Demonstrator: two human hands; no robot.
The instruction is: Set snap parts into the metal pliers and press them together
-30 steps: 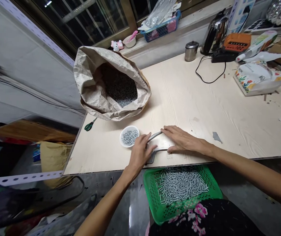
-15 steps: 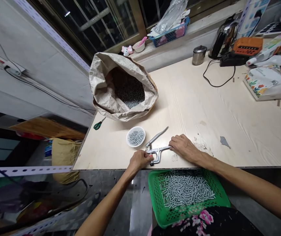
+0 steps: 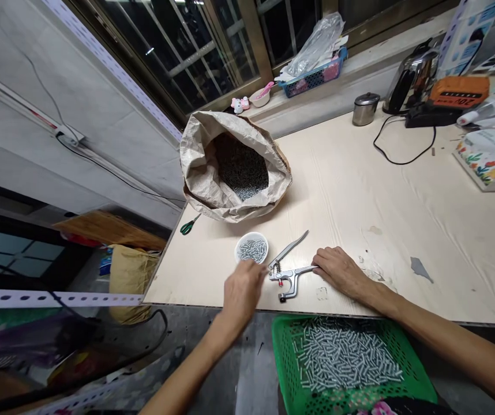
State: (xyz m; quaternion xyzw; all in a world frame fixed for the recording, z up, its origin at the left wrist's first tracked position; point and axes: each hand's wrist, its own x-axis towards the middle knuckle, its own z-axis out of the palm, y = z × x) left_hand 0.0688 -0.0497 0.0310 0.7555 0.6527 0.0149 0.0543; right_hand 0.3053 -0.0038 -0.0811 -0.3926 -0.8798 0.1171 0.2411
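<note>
On the table lies a pair of silver snap fastener pliers [image 3: 291,275], its handles spread, with a spring and a small red piece at the jaw. My right hand [image 3: 338,271] rests on the table, fingers closed around the end of the lower handle. My left hand [image 3: 241,291] is left of the pliers' head, at the near rim of a white bowl [image 3: 239,249] of small metal screw-like pieces [image 3: 252,250]. Its fingers are curled together and partly hidden, so whatever they hold does not show.
A large paper-lined sack [image 3: 195,173] of similar pieces stands behind the bowl, green scissors [image 3: 187,227] to its left. Below the table's front edge sits a green basket [image 3: 286,369] of longer metal pieces. A lidded metal pot [image 3: 365,110], kettle [image 3: 409,78] and tissue pack [image 3: 490,155] are at back right.
My left hand has left the pliers' jaw and moved up and left to the bowl. My right hand keeps the handle. The whole view has shifted slightly.
</note>
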